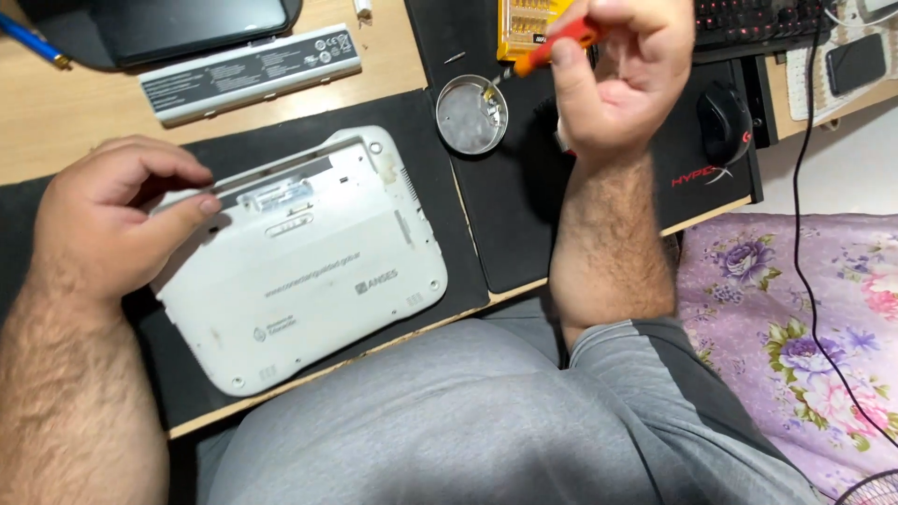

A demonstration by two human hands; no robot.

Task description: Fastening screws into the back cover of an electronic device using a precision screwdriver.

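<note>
Screwdriver (pixel 552 51), orange-handled, sits pinched in the fingers of the right hand (pixel 617 79), its thin tip slanting down to the rim of a small round metal dish (pixel 470 117) on the black mat (pixel 510 215); whether the tip touches the dish or carries a screw cannot be told. Left hand (pixel 112 220) rests on the upper left corner of a white netbook (pixel 309 271) that lies bottom-up on a second dark mat (pixel 168 355), thumb and fingers curled loosely onto the edge by the open battery bay, gripping nothing else. Beyond the netbook, on the wooden desk (pixel 65 112), lies a long grey battery pack (pixel 251 73), and past that a dark laptop sleeve (pixel 187 28) with a blue pen (pixel 33 42) at the corner. Above the dish stands a yellow bit case (pixel 524 28). To the right are a black mouse (pixel 725 122), a backlit keyboard (pixel 758 21) and a phone (pixel 854 64). A floral cloth (pixel 795 318) lies right of the person's grey shirt
</note>
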